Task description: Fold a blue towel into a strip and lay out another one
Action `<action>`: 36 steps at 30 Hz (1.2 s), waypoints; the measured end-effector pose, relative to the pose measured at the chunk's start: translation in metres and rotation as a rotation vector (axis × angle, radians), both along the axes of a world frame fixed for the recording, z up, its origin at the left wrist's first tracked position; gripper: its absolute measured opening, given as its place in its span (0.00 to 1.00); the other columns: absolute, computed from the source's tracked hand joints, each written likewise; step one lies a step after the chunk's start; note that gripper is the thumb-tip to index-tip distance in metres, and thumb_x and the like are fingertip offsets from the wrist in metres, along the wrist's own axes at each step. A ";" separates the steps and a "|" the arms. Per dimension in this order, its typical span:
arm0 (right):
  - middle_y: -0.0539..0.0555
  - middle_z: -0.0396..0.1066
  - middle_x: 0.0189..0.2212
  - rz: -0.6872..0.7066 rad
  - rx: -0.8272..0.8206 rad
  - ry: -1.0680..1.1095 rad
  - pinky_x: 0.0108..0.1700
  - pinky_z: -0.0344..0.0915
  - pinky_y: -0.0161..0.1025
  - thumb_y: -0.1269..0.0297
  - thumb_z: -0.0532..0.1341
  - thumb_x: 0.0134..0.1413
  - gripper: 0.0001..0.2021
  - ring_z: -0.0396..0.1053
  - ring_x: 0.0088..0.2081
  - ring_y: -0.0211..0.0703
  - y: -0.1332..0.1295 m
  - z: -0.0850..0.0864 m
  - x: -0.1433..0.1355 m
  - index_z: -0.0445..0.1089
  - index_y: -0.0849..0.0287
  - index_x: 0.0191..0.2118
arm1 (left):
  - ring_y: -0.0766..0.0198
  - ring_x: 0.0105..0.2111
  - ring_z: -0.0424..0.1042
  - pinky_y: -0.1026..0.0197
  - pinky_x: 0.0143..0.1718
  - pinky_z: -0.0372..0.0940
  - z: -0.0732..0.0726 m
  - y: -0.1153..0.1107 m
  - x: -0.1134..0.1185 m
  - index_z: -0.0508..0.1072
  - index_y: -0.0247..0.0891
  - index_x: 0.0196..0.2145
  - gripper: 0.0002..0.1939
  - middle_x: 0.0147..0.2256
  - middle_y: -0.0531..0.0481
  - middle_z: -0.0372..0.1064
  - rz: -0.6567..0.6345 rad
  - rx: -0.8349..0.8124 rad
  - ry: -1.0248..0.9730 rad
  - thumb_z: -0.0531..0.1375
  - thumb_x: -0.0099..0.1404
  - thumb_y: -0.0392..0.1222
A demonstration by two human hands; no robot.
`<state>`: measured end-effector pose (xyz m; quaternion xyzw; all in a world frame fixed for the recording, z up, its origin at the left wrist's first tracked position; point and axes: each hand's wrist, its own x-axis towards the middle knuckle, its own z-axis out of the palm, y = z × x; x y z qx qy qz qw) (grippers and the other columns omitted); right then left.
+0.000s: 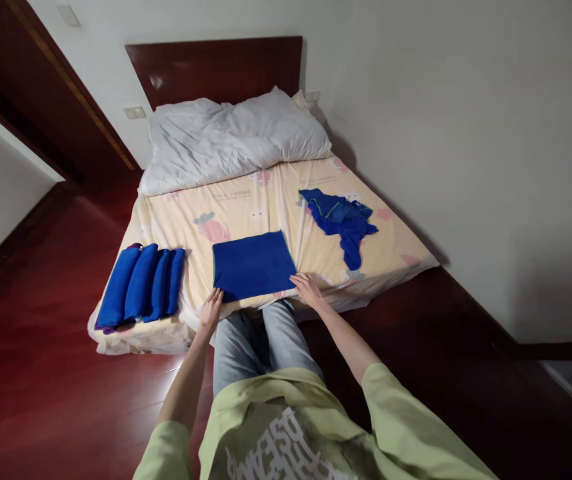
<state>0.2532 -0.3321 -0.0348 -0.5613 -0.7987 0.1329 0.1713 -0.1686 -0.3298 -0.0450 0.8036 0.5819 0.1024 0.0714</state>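
A blue towel (255, 267) with green edging lies flat on the bed in front of me. My left hand (211, 309) is at its near left corner, fingers closed on the cloth there. On the opposite side, the near right corner is between the fingers of my right hand (307, 289). To the left, several rolled or folded blue towels (139, 283) sit side by side, with a bit of purple showing at their ends. A crumpled heap of blue towels (341, 220) with green edging rests to the right.
The bed (166, 217) has a cream printed sheet and a light grey quilt or pillow (236, 137) by the dark wooden headboard (216, 70). My legs (261, 340) stand against the bed's near edge. A white wall (466, 133) is on the right, reddish wooden floor (66, 373) on the left.
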 end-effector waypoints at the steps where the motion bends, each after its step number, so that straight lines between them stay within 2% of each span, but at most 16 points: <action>1: 0.58 0.70 0.60 0.004 -0.001 -0.019 0.64 0.60 0.54 0.78 0.55 0.55 0.29 0.63 0.62 0.54 0.000 0.002 -0.003 0.70 0.59 0.62 | 0.54 0.67 0.59 0.51 0.65 0.63 0.000 0.000 0.000 0.68 0.35 0.64 0.32 0.63 0.40 0.65 0.011 -0.010 -0.001 0.47 0.64 0.25; 4: 0.59 0.70 0.61 0.003 -0.003 -0.074 0.62 0.60 0.56 0.77 0.57 0.55 0.27 0.63 0.62 0.57 0.001 0.005 -0.011 0.71 0.62 0.61 | 0.56 0.68 0.57 0.53 0.64 0.64 -0.002 -0.001 0.001 0.68 0.36 0.64 0.32 0.65 0.42 0.63 0.043 -0.047 0.001 0.46 0.65 0.25; 7: 0.62 0.72 0.58 -0.039 -0.019 -0.092 0.61 0.61 0.57 0.78 0.55 0.56 0.26 0.65 0.60 0.58 0.003 0.006 -0.017 0.72 0.63 0.60 | 0.55 0.68 0.57 0.52 0.64 0.64 -0.001 -0.002 0.001 0.67 0.35 0.64 0.32 0.65 0.40 0.61 0.052 -0.069 0.003 0.47 0.65 0.24; 13: 0.61 0.77 0.52 -0.214 -0.025 0.054 0.59 0.67 0.48 0.81 0.51 0.55 0.26 0.71 0.55 0.54 0.009 -0.003 -0.009 0.77 0.62 0.54 | 0.55 0.67 0.59 0.52 0.61 0.67 0.009 -0.004 -0.006 0.67 0.38 0.65 0.33 0.65 0.41 0.61 0.009 -0.070 0.038 0.47 0.65 0.24; 18: 0.61 0.77 0.51 -0.146 0.012 0.157 0.59 0.69 0.47 0.79 0.52 0.55 0.24 0.72 0.53 0.51 -0.007 -0.013 0.012 0.79 0.61 0.52 | 0.56 0.66 0.60 0.54 0.64 0.62 0.007 -0.024 -0.015 0.68 0.32 0.63 0.35 0.66 0.39 0.60 -0.022 -0.073 0.012 0.46 0.61 0.20; 23: 0.58 0.78 0.43 -0.137 0.004 0.306 0.55 0.71 0.48 0.78 0.55 0.54 0.21 0.74 0.46 0.48 -0.019 -0.029 0.024 0.80 0.56 0.46 | 0.58 0.64 0.64 0.52 0.63 0.64 -0.008 -0.043 -0.023 0.70 0.36 0.61 0.34 0.63 0.43 0.66 -0.005 -0.048 -0.187 0.48 0.59 0.22; 27: 0.58 0.76 0.39 -0.175 0.016 0.508 0.50 0.71 0.43 0.78 0.55 0.48 0.20 0.72 0.44 0.46 -0.007 -0.035 0.019 0.81 0.56 0.40 | 0.55 0.56 0.71 0.48 0.62 0.66 -0.014 -0.034 -0.025 0.77 0.38 0.52 0.25 0.53 0.44 0.74 0.073 0.040 -0.398 0.51 0.62 0.27; 31: 0.56 0.70 0.36 -0.241 -0.036 0.627 0.37 0.69 0.35 0.74 0.57 0.47 0.17 0.67 0.32 0.38 0.004 -0.034 0.017 0.82 0.57 0.36 | 0.54 0.46 0.74 0.49 0.54 0.70 -0.016 -0.020 -0.026 0.81 0.36 0.43 0.18 0.46 0.39 0.72 0.230 0.061 -0.560 0.54 0.62 0.34; 36: 0.51 0.65 0.29 -0.237 -0.097 0.643 0.40 0.67 0.37 0.72 0.57 0.44 0.15 0.64 0.31 0.38 0.010 -0.032 0.024 0.82 0.57 0.34 | 0.56 0.42 0.71 0.52 0.45 0.71 -0.014 -0.017 -0.024 0.82 0.36 0.41 0.18 0.38 0.42 0.68 0.295 -0.009 -0.682 0.55 0.58 0.36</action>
